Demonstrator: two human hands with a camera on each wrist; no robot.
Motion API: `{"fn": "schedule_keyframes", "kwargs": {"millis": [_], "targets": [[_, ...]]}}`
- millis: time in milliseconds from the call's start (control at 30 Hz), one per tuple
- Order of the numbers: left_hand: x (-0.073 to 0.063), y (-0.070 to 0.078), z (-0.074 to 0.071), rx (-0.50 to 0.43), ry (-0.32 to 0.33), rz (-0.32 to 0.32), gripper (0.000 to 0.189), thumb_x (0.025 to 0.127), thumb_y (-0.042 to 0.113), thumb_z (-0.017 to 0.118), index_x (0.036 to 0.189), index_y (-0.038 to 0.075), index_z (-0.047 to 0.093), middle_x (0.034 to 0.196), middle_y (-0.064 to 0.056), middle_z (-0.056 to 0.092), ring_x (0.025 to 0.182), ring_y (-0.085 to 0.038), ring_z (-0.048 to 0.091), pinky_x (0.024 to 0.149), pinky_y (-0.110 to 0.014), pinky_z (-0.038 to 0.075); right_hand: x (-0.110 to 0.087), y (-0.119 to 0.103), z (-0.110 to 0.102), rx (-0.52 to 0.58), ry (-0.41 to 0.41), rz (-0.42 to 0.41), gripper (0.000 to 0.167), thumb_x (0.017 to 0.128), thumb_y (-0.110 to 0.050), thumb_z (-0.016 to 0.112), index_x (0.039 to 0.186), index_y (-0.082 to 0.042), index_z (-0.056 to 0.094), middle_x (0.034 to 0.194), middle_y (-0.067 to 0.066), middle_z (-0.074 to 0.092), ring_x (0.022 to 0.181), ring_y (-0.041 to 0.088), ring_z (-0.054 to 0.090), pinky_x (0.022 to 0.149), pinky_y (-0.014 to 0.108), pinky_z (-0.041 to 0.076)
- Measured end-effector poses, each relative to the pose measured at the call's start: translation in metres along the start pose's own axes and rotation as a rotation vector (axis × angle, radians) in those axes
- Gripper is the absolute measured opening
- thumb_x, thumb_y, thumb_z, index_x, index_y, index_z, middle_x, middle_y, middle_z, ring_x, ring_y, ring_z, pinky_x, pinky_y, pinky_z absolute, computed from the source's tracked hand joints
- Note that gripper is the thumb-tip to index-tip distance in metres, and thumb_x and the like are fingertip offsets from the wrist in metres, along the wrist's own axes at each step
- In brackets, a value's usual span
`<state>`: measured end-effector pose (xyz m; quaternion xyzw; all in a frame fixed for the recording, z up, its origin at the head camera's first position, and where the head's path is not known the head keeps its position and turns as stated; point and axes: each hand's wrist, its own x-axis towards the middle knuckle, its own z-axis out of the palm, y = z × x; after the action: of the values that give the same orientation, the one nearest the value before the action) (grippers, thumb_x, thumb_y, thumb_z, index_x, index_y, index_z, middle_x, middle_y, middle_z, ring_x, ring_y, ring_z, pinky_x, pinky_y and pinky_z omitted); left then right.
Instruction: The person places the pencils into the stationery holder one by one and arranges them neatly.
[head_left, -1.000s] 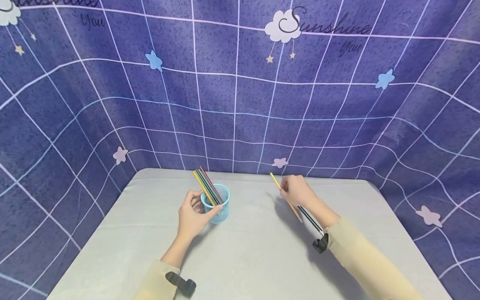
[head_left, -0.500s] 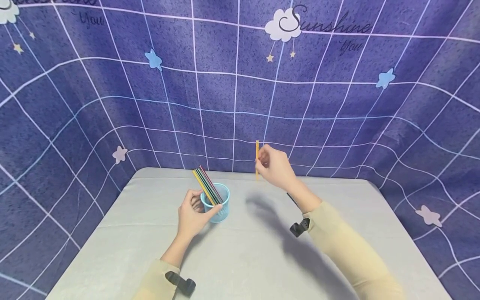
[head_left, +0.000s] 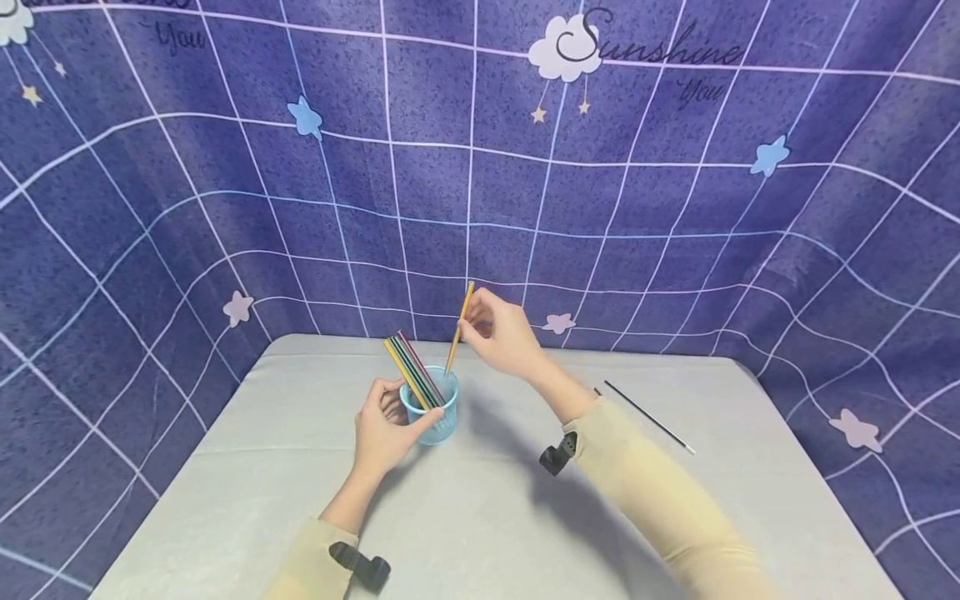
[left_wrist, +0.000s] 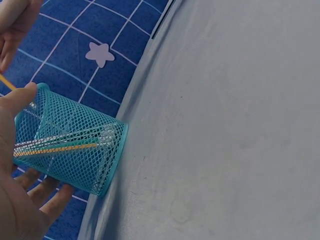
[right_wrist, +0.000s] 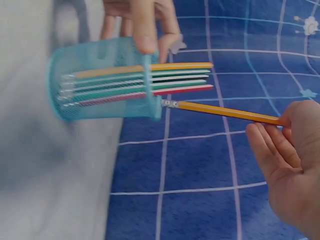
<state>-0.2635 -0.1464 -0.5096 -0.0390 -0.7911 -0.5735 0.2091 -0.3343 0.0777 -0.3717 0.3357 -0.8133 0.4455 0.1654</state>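
My left hand (head_left: 386, 429) holds a light-blue mesh pencil cup (left_wrist: 75, 135) on the table, thumb at the rim and fingers around the far side. Several pencils (head_left: 412, 371), yellow, green, dark and red, lean to the left inside the cup. Between thumb and fingertips my right hand (head_left: 506, 333) pinches a yellow-orange pencil (right_wrist: 225, 110). Its eraser end points down at the cup's opening; in the right wrist view the metal band is right at the rim. Whether the tip is inside the cup I cannot tell.
A dark pencil (head_left: 649, 417) with a pale end lies on the grey tablecloth (head_left: 465, 533) to the right. Another dark pencil end (head_left: 597, 392) shows beside the right sleeve, mostly hidden. A blue grid-patterned curtain (head_left: 480, 200) stands behind and along both sides.
My right hand has picked the yellow-orange pencil up off the right side of the table, turned it steeply and carried it left to the cup. The left hand and cup stay put.
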Motion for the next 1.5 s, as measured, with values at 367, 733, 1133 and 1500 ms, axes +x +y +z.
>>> {"fn": "schedule_keyframes", "kwargs": {"millis": [367, 733, 1133, 1500], "targets": [[0.001, -0.002, 0.000, -0.006, -0.013, -0.005, 0.073, 0.071, 0.024, 0.102, 0.126, 0.002, 0.058, 0.126, -0.016, 0.077, 0.118, -0.033, 0.076, 0.100, -0.043, 0.066, -0.002, 0.022, 0.035, -0.125, -0.135, 0.009, 0.007, 0.098, -0.006, 0.069, 0.100, -0.002, 0.063, 0.091, 0.010, 0.077, 0.082, 0.020, 0.077, 0.073, 0.014, 0.064], [0.001, -0.002, 0.000, -0.006, -0.017, -0.006, 0.074, 0.072, 0.024, 0.102, 0.127, 0.003, 0.058, 0.128, -0.016, 0.076, 0.120, -0.033, 0.075, 0.101, -0.043, 0.066, -0.003, 0.027, 0.056, -0.243, -0.250, 0.017, 0.005, 0.098, -0.005, 0.069, 0.101, -0.002, 0.065, 0.088, 0.008, 0.077, 0.077, 0.017, 0.073, 0.066, 0.014, 0.060], [0.000, 0.000, -0.001, -0.006, -0.009, 0.000, 0.073, 0.072, 0.022, 0.101, 0.127, 0.003, 0.058, 0.128, -0.017, 0.076, 0.120, -0.034, 0.075, 0.101, -0.045, 0.066, 0.006, 0.027, 0.074, -0.358, -0.275, 0.006, 0.007, 0.100, -0.010, 0.071, 0.100, -0.003, 0.069, 0.091, 0.008, 0.079, 0.080, 0.017, 0.076, 0.070, 0.019, 0.064], [0.000, -0.001, -0.002, -0.009, -0.025, -0.002, 0.073, 0.073, 0.024, 0.101, 0.128, 0.003, 0.057, 0.130, -0.015, 0.075, 0.122, -0.033, 0.074, 0.102, -0.043, 0.065, -0.001, 0.018, 0.064, -0.328, -0.240, 0.044, 0.019, 0.099, -0.010, 0.072, 0.114, 0.000, 0.074, 0.096, 0.010, 0.080, 0.083, 0.020, 0.076, 0.070, 0.021, 0.064]]}}
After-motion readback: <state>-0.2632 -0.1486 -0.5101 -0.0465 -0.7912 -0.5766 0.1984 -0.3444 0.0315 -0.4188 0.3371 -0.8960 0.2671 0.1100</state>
